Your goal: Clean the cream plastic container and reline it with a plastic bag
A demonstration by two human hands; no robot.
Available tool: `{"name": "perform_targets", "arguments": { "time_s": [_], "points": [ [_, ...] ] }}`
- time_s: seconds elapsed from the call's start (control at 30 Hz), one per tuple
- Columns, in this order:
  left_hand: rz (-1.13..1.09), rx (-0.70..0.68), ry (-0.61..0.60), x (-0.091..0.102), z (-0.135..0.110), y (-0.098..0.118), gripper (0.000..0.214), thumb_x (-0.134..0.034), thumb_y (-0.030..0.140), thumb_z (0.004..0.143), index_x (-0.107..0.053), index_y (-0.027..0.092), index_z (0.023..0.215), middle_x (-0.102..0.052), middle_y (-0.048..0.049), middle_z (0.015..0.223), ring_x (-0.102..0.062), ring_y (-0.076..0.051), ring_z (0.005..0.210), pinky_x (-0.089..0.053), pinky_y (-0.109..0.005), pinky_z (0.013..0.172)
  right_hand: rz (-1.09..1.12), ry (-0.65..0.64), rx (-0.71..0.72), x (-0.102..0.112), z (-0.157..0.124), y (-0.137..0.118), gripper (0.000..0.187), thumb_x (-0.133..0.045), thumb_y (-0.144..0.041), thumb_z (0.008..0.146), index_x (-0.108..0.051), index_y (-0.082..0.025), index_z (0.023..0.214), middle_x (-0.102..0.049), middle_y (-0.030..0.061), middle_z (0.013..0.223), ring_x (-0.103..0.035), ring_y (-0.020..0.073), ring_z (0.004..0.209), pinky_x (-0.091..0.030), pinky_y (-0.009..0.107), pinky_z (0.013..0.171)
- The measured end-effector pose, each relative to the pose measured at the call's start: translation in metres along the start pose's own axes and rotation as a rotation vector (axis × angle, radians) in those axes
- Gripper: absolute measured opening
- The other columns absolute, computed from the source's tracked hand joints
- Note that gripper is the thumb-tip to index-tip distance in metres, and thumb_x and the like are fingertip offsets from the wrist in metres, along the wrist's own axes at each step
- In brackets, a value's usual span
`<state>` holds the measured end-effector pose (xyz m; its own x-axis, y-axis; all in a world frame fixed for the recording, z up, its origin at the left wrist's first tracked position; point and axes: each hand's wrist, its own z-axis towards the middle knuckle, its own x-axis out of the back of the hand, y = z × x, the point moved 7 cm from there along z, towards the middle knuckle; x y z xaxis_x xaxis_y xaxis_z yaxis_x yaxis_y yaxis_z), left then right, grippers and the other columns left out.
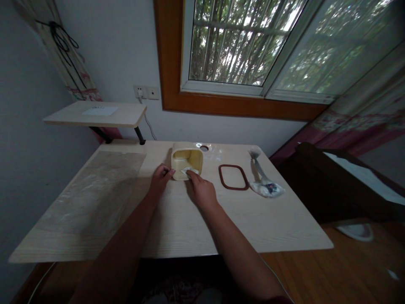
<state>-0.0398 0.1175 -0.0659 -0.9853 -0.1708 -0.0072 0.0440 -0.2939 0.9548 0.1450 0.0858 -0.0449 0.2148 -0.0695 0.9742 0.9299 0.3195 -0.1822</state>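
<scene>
- The cream box [186, 159] sits at the far middle of the table [196, 228], open side up, with a white scrap [189, 171] lying at its near rim
- Left hand [160, 177] is at the box's 8 o'clock, fingers curled with the tips against the near left corner; the thumb is hidden, so I cannot tell whether it grips or only braces
- Right hand [202, 192] comes in from 6 o'clock, fingers stretched onto the white scrap; whether they pinch it or just press it flat I cannot tell
- Likely slip – the box looks light and the tabletop smooth; a push from the right hand could skate it toward 12 o'clock, where the small hole [204, 148] lies just behind it at 1 o'clock
- If the left fingertips only rest on that corner, the box could also turn or tip onto its side under uneven pressure
- The scrap looks thin; it could bunch or tear under the fingers, or slip down inside the box
- The brown ring [233, 177] lies loose at 3 o'clock, near the right wrist – a sweep of the forearm could knock it; the clear bag [265, 185] beyond it lies nearer the table's right edge and could go over
</scene>
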Motion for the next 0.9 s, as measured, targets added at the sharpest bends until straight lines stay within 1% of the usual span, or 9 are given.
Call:
{"name": "perform_targets", "arguments": {
  "time_s": [0.13, 0.3, 0.4, 0.5, 0.6, 0.7, 0.9],
  "points": [
    [0.002, -0.002, 0.002, -0.001, 0.000, 0.004, 0.027, -0.071, 0.039, 0.078, -0.054, 0.019, 0.073, -0.051, 0.0030, 0.070, -0.047, -0.012, 0.064, -0.037, -0.024, 0.061, 0.002, 0.016, 0.019, -0.001, 0.000, -0.001, 0.051, -0.041, -0.024, 0.099, -0.042, -0.029, 0.149, -0.056, 0.0045, 0.148, -0.072, 0.0228, 0.101, -0.058, 0.036, 0.083],
    [-0.037, 0.033, -0.031, -0.004, -0.002, 0.004, 0.032, -0.074, 0.043, 0.076, -0.053, 0.020, 0.074, -0.049, 0.0039, 0.067, -0.047, -0.011, 0.062, -0.037, -0.023, 0.059, 0.020, -0.003, 0.042, -0.005, -0.001, -0.005, 0.058, -0.046, -0.018, 0.094, -0.042, -0.030, 0.150, -0.053, 0.0047, 0.150, -0.071, 0.0217, 0.106, -0.057, 0.032, 0.086],
    [-0.081, 0.052, -0.046, -0.006, -0.003, 0.002, 0.034, -0.074, 0.046, 0.075, -0.053, 0.020, 0.075, -0.049, 0.0044, 0.065, -0.047, -0.011, 0.061, -0.038, -0.023, 0.058, 0.042, 0.002, 0.059, -0.006, -0.001, -0.007, 0.056, -0.044, -0.019, 0.095, -0.043, -0.031, 0.150, -0.054, 0.0036, 0.150, -0.071, 0.0213, 0.107, -0.056, 0.032, 0.088],
    [-0.073, 0.043, -0.037, -0.005, -0.003, 0.002, 0.032, -0.074, 0.044, 0.076, -0.053, 0.020, 0.075, -0.047, 0.0048, 0.063, -0.046, -0.011, 0.059, -0.037, -0.023, 0.057, 0.058, 0.013, 0.074, -0.006, -0.001, -0.009, 0.056, -0.043, -0.018, 0.095, -0.043, -0.030, 0.150, -0.054, 0.0028, 0.149, -0.070, 0.0205, 0.109, -0.055, 0.031, 0.089],
    [-0.059, 0.028, -0.033, -0.004, -0.003, 0.004, 0.031, -0.074, 0.043, 0.077, -0.053, 0.020, 0.074, -0.048, 0.0041, 0.065, -0.046, -0.011, 0.060, -0.037, -0.024, 0.057, 0.061, 0.008, 0.083, -0.005, -0.001, -0.010, 0.056, -0.043, -0.019, 0.095, -0.042, -0.030, 0.150, -0.054, 0.0035, 0.150, -0.071, 0.0207, 0.107, -0.056, 0.032, 0.088],
    [-0.071, 0.042, -0.037, -0.005, -0.004, 0.007, 0.032, -0.073, 0.044, 0.076, -0.053, 0.020, 0.073, -0.049, 0.0035, 0.066, -0.048, -0.012, 0.062, -0.039, -0.024, 0.058, 0.055, 0.004, 0.070, -0.003, -0.002, -0.010, 0.054, -0.042, -0.020, 0.096, -0.043, -0.031, 0.150, -0.054, 0.0031, 0.149, -0.071, 0.0211, 0.105, -0.056, 0.032, 0.087],
    [-0.072, 0.021, -0.052, -0.006, -0.005, 0.012, 0.029, -0.072, 0.041, 0.079, -0.053, 0.020, 0.075, -0.047, 0.0038, 0.066, -0.046, -0.012, 0.062, -0.038, -0.023, 0.058, 0.044, -0.001, 0.063, -0.003, -0.001, -0.010, 0.055, -0.042, -0.019, 0.096, -0.042, -0.031, 0.150, -0.055, 0.0027, 0.149, -0.071, 0.0208, 0.106, -0.056, 0.031, 0.087]
  ]
}}
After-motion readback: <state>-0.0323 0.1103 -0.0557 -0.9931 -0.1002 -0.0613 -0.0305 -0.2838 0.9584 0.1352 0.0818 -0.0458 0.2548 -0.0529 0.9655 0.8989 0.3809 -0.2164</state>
